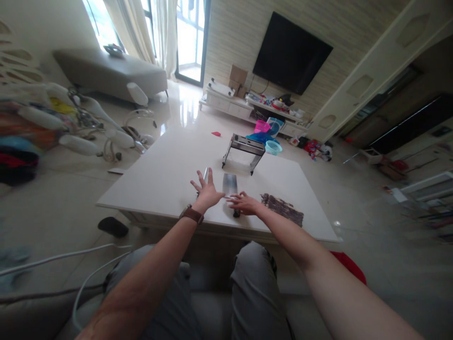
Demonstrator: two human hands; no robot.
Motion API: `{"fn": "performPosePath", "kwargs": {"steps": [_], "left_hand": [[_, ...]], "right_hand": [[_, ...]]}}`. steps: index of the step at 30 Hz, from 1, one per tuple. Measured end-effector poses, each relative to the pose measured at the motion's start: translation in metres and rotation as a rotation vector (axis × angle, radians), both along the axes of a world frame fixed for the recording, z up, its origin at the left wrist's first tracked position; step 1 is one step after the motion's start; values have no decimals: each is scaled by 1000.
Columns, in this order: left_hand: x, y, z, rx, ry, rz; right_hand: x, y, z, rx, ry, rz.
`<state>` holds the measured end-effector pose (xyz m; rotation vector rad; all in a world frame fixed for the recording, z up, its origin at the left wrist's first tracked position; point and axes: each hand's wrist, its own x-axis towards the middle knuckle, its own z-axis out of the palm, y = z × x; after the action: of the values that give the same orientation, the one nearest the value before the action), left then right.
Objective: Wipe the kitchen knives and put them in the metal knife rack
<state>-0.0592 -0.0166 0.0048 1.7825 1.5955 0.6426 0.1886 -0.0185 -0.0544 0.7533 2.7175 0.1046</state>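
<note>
On the white table lies a cleaver with a wide steel blade and a dark handle, near the front edge. My right hand is over the lower end of the blade and the handle, fingers stretched and apart; contact cannot be made out. To the left, my left hand is spread wide. A narrow shiny blade shows behind its fingers, partly hidden. Beyond both hands stands a metal rack with dark feet, like a knife holder. A brown, patterned folded cloth rests right of my right hand.
A small red item lies toward the table's far end. Behind the rack are a light-blue basket and a pink basket. A chandelier-like fixture is at the left. A low TV cabinet stands along the wall.
</note>
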Motion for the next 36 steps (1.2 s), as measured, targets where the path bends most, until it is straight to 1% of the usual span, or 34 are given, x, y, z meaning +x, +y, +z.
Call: {"fn": "performPosePath", "kwargs": {"steps": [2, 6, 9, 10, 12, 14, 16, 19, 21, 25, 27, 30, 33, 36], "left_hand": [[-5, 3, 0, -11, 41, -15], [-5, 7, 0, -42, 37, -3], [-3, 9, 0, -28, 24, 1], [-4, 10, 0, -29, 14, 9], [-4, 11, -1, -39, -7, 28], [-5, 11, -2, -49, -26, 39], [-3, 11, -1, -54, -33, 31], [2, 9, 3, -53, -33, 0], [6, 7, 7, -45, -34, -24], [11, 4, 16, -32, -43, -47], [12, 4, 19, -26, -44, -50], [13, 3, 20, -13, -42, -69], [11, 4, 19, -9, -39, -96], [10, 5, 18, -28, -19, -108]], "right_hand": [[-6, -1, -7, 21, -37, 82], [-7, -4, -9, 63, -25, 128], [-4, -3, -1, 141, 66, 146], [-2, -1, 4, 162, 112, 127], [2, 2, 18, 176, 238, 42], [7, 4, 37, 158, 418, -94], [13, 7, 61, 131, 621, -257], [23, 11, 104, 142, 893, -498], [32, 17, 135, 139, 1020, -588], [58, 40, 196, 282, 1237, -641], [74, 57, 223, 284, 1308, -676], [98, 83, 260, 242, 1367, -720], [114, 105, 288, 288, 1351, -707], [120, 122, 303, 336, 1316, -688]]}}
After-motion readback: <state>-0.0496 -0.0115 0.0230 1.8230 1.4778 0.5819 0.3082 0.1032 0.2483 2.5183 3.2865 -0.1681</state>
